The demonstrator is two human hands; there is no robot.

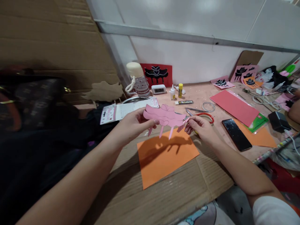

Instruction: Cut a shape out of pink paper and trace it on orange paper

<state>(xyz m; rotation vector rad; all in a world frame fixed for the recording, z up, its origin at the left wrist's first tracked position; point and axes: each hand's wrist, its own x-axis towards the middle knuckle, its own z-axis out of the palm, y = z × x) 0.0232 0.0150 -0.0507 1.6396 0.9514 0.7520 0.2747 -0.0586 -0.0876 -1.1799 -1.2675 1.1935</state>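
A pink paper cutout (pixel 165 117) with a wavy upper edge and thin strips hanging below is held up above the table. My left hand (pixel 138 125) pinches its left end between thumb and fingers. At the other end, my right hand (pixel 197 126) has its thumb and fingertips closed on the cutout's right tip. Beneath lies an orange sheet of paper (pixel 167 159), with the shadow of cutout and hands across it. Just behind my right hand are red-handled scissors (pixel 207 115), partly hidden by the fingers.
Behind stand a bottle (pixel 140 79), a small digital clock (pixel 158 89), a glue bottle (pixel 172 93) and a yellow glue stick (pixel 180 90). To the right lie a phone (pixel 236 134), a red sheet (pixel 234 106) and a black charger (pixel 279 121). Another person's arm (pixel 294 109) shows at the right edge.
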